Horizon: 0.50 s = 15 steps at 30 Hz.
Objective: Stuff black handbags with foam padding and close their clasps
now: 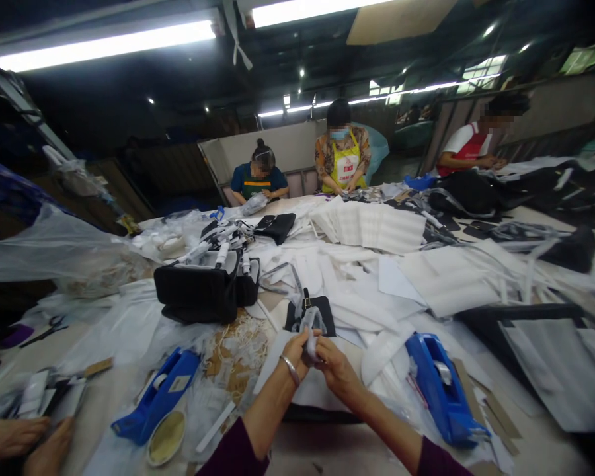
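My left hand [297,349], with a silver bangle at the wrist, and my right hand [333,362] are close together in front of me. Both have their fingers closed on a strap wrapped in pale translucent film [309,330]. Just beyond my fingertips, a black bag piece [322,313] lies flat, with a narrow black strap and a gold-coloured buckle [307,303] on it. A white sheet [277,360] is spread beneath my hands, and a dark edge shows below my forearms. My fingers hide part of the wrapped strap.
Blue tape dispensers stand left [159,396] and right [439,390]. Beside the left one are a round dish [166,437] and scraps. Black bags [196,291] stand ahead, with white foam sheets [371,225] beyond. Another person's hands [24,439] work at lower left; several co-workers are across the table.
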Tool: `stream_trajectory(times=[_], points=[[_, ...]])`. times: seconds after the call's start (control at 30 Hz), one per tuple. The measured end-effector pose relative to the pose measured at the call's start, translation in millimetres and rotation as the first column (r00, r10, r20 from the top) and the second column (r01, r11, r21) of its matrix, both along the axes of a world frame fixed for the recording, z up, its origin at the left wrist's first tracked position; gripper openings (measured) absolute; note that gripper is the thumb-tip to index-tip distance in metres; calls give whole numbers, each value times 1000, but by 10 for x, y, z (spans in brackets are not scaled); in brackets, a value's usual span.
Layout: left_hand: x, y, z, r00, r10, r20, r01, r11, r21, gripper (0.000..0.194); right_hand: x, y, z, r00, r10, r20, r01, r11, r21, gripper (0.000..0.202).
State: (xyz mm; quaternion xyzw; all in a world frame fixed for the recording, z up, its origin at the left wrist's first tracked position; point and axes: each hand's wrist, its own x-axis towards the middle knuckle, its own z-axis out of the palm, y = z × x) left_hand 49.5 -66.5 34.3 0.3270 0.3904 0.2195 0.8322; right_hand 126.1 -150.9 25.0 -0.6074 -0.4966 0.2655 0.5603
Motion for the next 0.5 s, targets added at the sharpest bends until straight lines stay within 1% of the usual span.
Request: stream_trajectory(times=[0.03,0.1,0.13,0.17,0.2,0.23,0.3,0.33,0.37,0.4,0.43,0.47,0.5], points=[[23,6,-28,999,37,-32,-35,996,85,36,10,19,-10,999,-9,-33,7,998,-57,11],[77,5,-97,989,116,-94,-88,960,266,37,29,71,-42,982,-47,-182,7,977,-215,9],[104,8,-127,985,135,-107,-95,943,320,38,38,96,-62,966,-56,-253,-14,964,-267,7],[129,20,-148,986,132,-105,-91,941,325,39,49,115,-82,956,-61,-286,-23,960,-280,6],[153,43,-160,990,105,-93,-76,958,275,41,63,126,-99,960,-64,-273,-6,969,-248,6],[174,75,-165,995,61,-76,-46,982,185,43,80,130,-113,975,-56,-215,17,983,-182,7],[216,153,-175,999,-28,-37,28,1000,8,45,121,132,-130,999,-34,-43,33,999,-28,9],[238,187,-189,998,-47,-31,46,999,-25,45,143,138,-135,999,-34,19,34,999,15,9],[260,212,-214,998,-41,-43,41,999,-1,45,164,153,-139,999,-40,36,40,999,8,9],[284,227,-248,998,-11,-66,16,997,71,43,183,175,-145,999,-52,4,52,997,-52,9],[308,235,-288,995,31,-91,-16,987,163,42,201,203,-154,995,-76,-67,65,986,-153,9],[331,240,-328,992,55,-109,-28,971,236,40,216,233,-166,981,-107,-160,63,963,-260,10],[353,248,-364,991,63,-120,-28,962,273,39,231,261,-183,960,-129,-248,39,941,-337,9]])
